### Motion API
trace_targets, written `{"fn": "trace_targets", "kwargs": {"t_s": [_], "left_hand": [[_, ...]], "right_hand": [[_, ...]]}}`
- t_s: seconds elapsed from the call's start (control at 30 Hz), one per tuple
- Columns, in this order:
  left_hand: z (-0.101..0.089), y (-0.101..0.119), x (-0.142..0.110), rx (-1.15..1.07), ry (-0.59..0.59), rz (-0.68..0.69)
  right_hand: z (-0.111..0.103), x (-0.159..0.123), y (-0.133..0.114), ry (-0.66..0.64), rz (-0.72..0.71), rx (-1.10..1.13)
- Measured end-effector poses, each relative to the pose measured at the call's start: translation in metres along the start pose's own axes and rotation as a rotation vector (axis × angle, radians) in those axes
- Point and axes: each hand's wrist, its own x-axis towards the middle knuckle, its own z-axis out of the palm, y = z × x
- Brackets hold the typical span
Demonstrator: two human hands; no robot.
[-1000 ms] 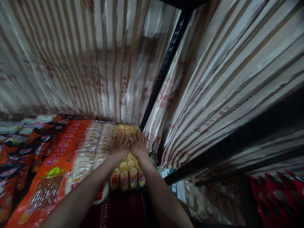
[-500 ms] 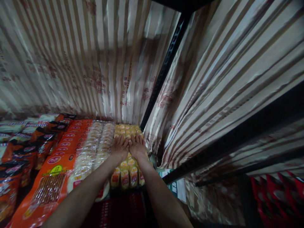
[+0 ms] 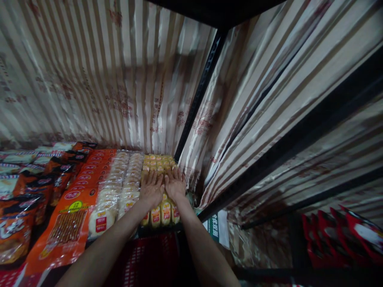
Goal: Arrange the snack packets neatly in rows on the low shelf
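Left hand (image 3: 152, 188) and right hand (image 3: 175, 184): flat, outstretched, grasping nothing; resting on small yellow plastic-wrapped packets (image 3: 165, 214), rowed near black perforated metal post (image 3: 198, 97). Press evenly, spread load; avoid denting packets.

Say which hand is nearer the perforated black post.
Right. The right hand is just in front of the post; the left hand is farther off, to its left.

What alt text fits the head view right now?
A bare left hand and a bare right hand rest palms-down, side by side, on small yellow plastic-wrapped packs in rows. To their left lie pale round clear-wrapped packs and flat orange plastic packets, with beige-and-brown striped sheeting behind.
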Motion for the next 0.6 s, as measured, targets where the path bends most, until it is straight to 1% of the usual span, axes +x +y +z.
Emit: {"fn": "trace_targets", "kwargs": {"t_s": [0.17,0.37,0.5,0.6], "left_hand": [[0.005,0.001,-0.017,0.026,0.000,0.011],[0.017,-0.004,-0.021,0.067,0.048,0.041],[0.015,-0.004,-0.022,0.073,0.053,0.072],[0.010,-0.002,-0.023,0.071,0.022,0.064]], "right_hand": [[0.000,-0.013,-0.005,-0.031,-0.051,0.023],[0.007,-0.018,-0.010,-0.089,-0.087,0.013],[0.014,-0.018,-0.008,-0.098,-0.067,0.030],[0.014,-0.018,-0.008,-0.100,-0.068,0.045]]}}
